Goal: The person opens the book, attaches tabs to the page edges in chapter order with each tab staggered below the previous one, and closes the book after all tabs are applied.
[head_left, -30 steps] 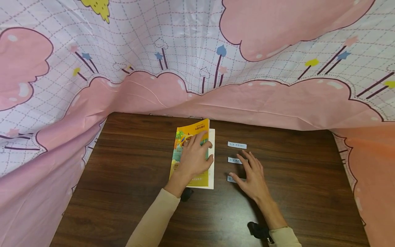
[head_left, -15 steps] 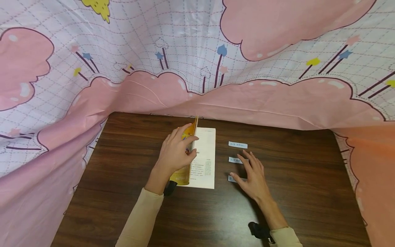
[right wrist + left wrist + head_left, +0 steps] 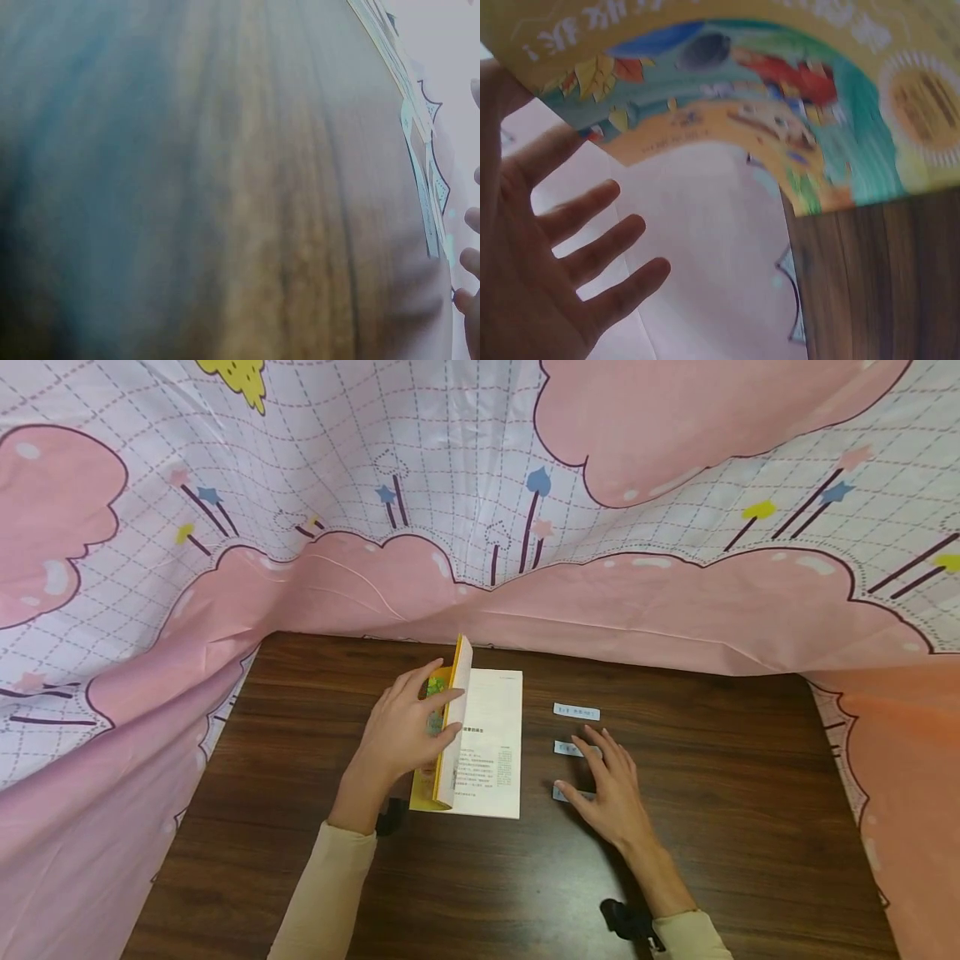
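Note:
A paperback book (image 3: 495, 735) with a yellow illustrated cover lies partly opened on the table. My left hand (image 3: 397, 722) pinches its lifted cover and some pages between thumb and fingers, holding them nearly upright. The left wrist view shows the picture side of the cover (image 3: 727, 82), with the other fingers spread below it. Right of the book, three pale blue paper strips with handwriting form a column: a far strip (image 3: 576, 712), a middle strip (image 3: 564, 747) and a near strip (image 3: 562, 791). My right hand (image 3: 618, 785) lies with relaxed fingers at the near two, partly covering them.
The dark wooden table (image 3: 712, 802) spreads around the book and strips. A pink and white patterned cloth (image 3: 600, 602) hangs along its back and both sides. A black wrist device (image 3: 626, 920) sits on my right forearm.
My left hand has moved left, swinging the cover and front pages up from the right, which exposes a printed page. The right hand and the strips have stayed in place.

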A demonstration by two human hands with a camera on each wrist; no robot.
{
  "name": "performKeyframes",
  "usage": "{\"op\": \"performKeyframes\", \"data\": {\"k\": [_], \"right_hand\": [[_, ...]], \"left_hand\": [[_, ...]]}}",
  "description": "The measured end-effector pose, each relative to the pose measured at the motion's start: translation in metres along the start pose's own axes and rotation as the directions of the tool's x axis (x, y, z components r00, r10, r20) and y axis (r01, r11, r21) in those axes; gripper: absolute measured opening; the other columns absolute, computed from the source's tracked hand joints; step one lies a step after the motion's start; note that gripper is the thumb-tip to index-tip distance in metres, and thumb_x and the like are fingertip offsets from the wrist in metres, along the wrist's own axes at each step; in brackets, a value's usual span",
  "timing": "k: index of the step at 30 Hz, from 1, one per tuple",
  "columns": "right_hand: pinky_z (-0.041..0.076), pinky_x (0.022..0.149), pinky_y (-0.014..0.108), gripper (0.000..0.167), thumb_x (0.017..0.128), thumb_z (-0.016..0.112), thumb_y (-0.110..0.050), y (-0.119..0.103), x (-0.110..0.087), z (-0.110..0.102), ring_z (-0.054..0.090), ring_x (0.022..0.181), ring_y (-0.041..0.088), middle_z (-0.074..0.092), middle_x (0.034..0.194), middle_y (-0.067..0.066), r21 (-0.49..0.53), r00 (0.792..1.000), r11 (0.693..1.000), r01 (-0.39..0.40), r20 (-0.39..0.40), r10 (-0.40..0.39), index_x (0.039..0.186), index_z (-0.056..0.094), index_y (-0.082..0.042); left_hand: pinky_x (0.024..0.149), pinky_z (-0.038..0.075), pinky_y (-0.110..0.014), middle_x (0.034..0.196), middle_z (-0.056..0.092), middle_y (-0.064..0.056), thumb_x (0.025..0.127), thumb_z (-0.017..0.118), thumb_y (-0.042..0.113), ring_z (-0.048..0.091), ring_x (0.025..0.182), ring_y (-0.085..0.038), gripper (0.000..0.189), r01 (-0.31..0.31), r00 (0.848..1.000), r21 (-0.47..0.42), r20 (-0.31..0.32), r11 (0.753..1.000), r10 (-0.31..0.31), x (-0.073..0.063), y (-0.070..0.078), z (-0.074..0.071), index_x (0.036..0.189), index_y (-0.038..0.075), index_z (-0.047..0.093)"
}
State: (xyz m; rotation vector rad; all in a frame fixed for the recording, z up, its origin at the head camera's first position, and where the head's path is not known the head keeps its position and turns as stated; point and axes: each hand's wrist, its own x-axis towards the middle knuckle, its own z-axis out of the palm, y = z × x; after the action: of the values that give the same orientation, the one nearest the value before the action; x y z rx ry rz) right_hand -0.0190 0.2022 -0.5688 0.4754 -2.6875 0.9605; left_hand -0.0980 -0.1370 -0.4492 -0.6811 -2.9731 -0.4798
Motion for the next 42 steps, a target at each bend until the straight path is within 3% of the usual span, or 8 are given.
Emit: {"op": "performKeyframes", "data": {"k": [7, 12, 18, 24, 31, 42], "right_hand": [[0.019, 0.108, 0.069, 0.075, 0.083, 0.079, -0.037, -0.002, 0.000, 0.001, 0.029, 0.141, 0.047, 0.038, 0.154, 0.018, 0.002, 1.000, 1.000, 0.001, 0.005, -0.001, 0.145, 0.049, -0.010], [0.020, 0.108, 0.069, 0.074, 0.083, 0.079, -0.038, -0.003, -0.001, 0.002, 0.029, 0.141, 0.048, 0.038, 0.153, 0.019, 0.001, 1.000, 1.000, -0.007, 0.008, 0.007, 0.145, 0.049, -0.010], [0.018, 0.109, 0.068, 0.075, 0.083, 0.079, -0.038, -0.004, -0.002, 0.002, 0.028, 0.142, 0.045, 0.037, 0.154, 0.017, 0.000, 1.000, 1.000, -0.016, 0.018, 0.016, 0.145, 0.049, -0.009], [0.019, 0.109, 0.070, 0.075, 0.084, 0.078, -0.042, -0.017, 0.003, 0.007, 0.028, 0.143, 0.044, 0.037, 0.154, 0.017, 0.013, 0.999, 1.000, 0.012, 0.048, -0.013, 0.145, 0.049, -0.011], [0.021, 0.111, 0.067, 0.073, 0.088, 0.068, -0.055, -0.046, 0.020, 0.027, 0.028, 0.144, 0.042, 0.041, 0.152, 0.015, 0.027, 0.989, 0.994, 0.104, 0.104, -0.107, 0.143, 0.051, -0.010], [0.022, 0.113, 0.063, 0.074, 0.084, 0.076, -0.048, -0.066, 0.032, 0.042, 0.029, 0.145, 0.038, 0.040, 0.154, 0.010, 0.036, 0.985, 0.991, 0.128, 0.115, -0.132, 0.144, 0.051, -0.014]], "left_hand": [[0.098, 0.044, -0.061, 0.161, 0.028, -0.004, 0.087, 0.071, 0.046, 0.037, 0.139, -0.035, 0.051, 0.030, 0.999, -0.079, -0.032, 0.996, -0.033, -0.015, -0.033, -0.007, 0.135, 0.031, 0.063], [0.096, 0.044, -0.065, 0.161, 0.028, -0.001, 0.088, 0.070, 0.049, 0.037, 0.139, -0.038, 0.052, 0.087, 0.996, -0.130, -0.023, 0.988, -0.091, -0.022, -0.050, -0.015, 0.136, 0.031, 0.063], [0.097, 0.041, -0.066, 0.158, 0.035, 0.000, 0.085, 0.067, 0.062, 0.039, 0.139, -0.036, 0.054, 0.122, 0.987, -0.129, -0.085, 0.984, -0.133, -0.024, -0.057, -0.024, 0.128, 0.029, 0.069], [0.096, 0.044, -0.062, 0.154, 0.044, 0.002, 0.084, 0.073, 0.055, 0.045, 0.134, -0.032, 0.051, 0.096, 0.981, -0.098, -0.160, 0.991, -0.111, -0.029, -0.062, -0.025, 0.124, 0.024, 0.072], [0.097, 0.043, -0.063, 0.153, 0.045, 0.004, 0.084, 0.077, 0.042, 0.051, 0.130, -0.035, 0.049, 0.082, 0.982, -0.095, -0.160, 0.992, -0.097, -0.034, -0.065, -0.026, 0.128, 0.020, 0.070], [0.090, 0.047, -0.062, 0.150, 0.049, 0.004, 0.082, 0.081, 0.037, 0.056, 0.123, -0.038, 0.058, 0.136, 0.976, -0.103, -0.158, 0.985, -0.151, -0.046, -0.087, -0.036, 0.134, 0.020, 0.065]]}}
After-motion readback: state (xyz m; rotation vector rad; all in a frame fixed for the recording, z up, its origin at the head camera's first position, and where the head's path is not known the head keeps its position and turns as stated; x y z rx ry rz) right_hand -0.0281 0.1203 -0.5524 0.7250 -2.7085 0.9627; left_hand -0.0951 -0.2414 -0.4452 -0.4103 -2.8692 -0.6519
